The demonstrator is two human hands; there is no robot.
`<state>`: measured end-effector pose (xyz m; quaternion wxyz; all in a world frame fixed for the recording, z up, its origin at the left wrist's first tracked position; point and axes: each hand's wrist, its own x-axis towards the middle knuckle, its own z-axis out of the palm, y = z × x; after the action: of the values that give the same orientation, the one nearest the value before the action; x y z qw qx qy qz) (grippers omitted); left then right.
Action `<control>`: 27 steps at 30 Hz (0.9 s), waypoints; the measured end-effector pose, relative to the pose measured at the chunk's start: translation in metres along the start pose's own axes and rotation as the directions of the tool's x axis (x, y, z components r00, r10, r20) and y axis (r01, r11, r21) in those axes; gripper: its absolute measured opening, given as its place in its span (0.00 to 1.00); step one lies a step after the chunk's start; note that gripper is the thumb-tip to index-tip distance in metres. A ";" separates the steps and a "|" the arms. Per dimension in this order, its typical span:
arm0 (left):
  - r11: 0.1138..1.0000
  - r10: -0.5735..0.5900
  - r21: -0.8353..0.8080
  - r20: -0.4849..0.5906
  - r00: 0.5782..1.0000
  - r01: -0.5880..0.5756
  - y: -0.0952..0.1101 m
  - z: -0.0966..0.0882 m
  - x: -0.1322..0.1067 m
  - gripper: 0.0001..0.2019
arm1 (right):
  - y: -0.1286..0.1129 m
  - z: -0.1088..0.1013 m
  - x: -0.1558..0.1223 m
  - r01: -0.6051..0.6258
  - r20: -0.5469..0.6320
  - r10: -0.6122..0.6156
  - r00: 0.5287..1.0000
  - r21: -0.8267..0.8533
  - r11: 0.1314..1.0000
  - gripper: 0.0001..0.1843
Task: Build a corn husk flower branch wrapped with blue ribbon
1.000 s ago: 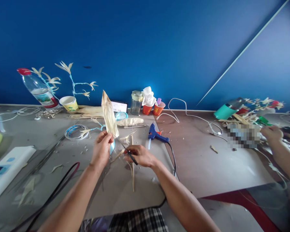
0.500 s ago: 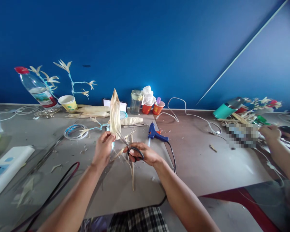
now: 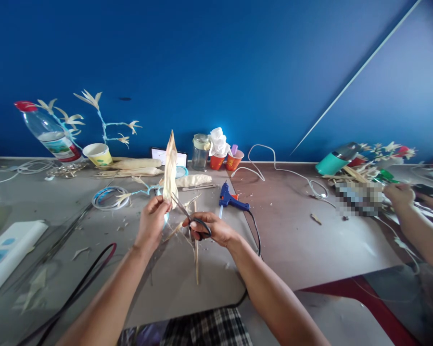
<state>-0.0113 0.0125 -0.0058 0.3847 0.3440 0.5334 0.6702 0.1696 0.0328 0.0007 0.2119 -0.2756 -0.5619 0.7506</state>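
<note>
A pale dried corn husk (image 3: pixel 171 170) stands upright with its pointed tip upward, pinched near its lower end by my left hand (image 3: pixel 154 217). My right hand (image 3: pixel 209 228) is closed around the dark handles of a pair of scissors (image 3: pixel 201 228). The scissor blades point up and left and meet the lower right edge of the husk, just above my left fingers. Whether the blades have cut into the husk I cannot make out. Below my hands, thin husk strips (image 3: pixel 197 262) lie on the table (image 3: pixel 281 230).
Right of my hands lies a blue glue gun (image 3: pixel 230 198) with a black cord. Behind stand a jar (image 3: pixel 201 153), red cups (image 3: pixel 234 161), a yellow cup (image 3: pixel 98 154) and a tilted bottle (image 3: pixel 56 137). A power strip (image 3: pixel 14 254) sits at left. A co-worker's hand (image 3: pixel 400 197) is at far right.
The husk now looks narrower, turned or folded a little in my left hand. The scissors remain at its lower edge. The whole view has shifted slightly.
</note>
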 end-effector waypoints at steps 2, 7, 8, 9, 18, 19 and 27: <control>1.000 -0.007 0.008 0.012 1.000 0.006 -0.001 0.000 0.000 0.06 | -0.001 0.003 0.001 0.006 -0.030 -0.006 1.000 -0.004 1.000 0.27; 0.998 -0.058 0.000 0.068 0.996 0.058 0.002 0.003 -0.006 0.07 | -0.001 0.013 0.003 0.036 -0.118 -0.036 0.992 -0.003 0.999 0.26; 0.997 -0.075 -0.017 0.083 0.994 0.077 0.003 0.004 -0.007 0.07 | -0.001 0.015 0.004 0.044 -0.130 -0.042 0.991 0.008 0.999 0.26; 0.995 -0.090 -0.037 0.098 0.991 0.094 0.005 0.006 -0.009 0.08 | -0.001 0.017 0.004 0.051 -0.143 -0.047 0.989 0.023 0.998 0.26; 0.962 -0.168 -0.181 0.204 0.965 0.205 0.006 0.008 -0.013 0.09 | 0.004 0.029 0.011 0.114 -0.214 -0.096 0.972 0.071 0.991 0.25; 0.955 -0.186 -0.192 0.201 0.962 0.225 0.005 0.008 -0.013 0.09 | 0.006 0.029 0.012 0.120 -0.217 -0.102 0.971 0.071 0.990 0.25; 0.875 -0.320 -0.295 0.243 0.916 0.384 0.005 0.008 -0.016 0.10 | 0.014 0.032 0.016 0.210 -0.219 -0.202 0.955 0.012 0.978 0.25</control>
<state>0.0019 0.0016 -0.0004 0.6017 0.2311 0.4264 0.6346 0.1362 0.0162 -0.0082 0.3536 -0.2918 -0.5480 0.6997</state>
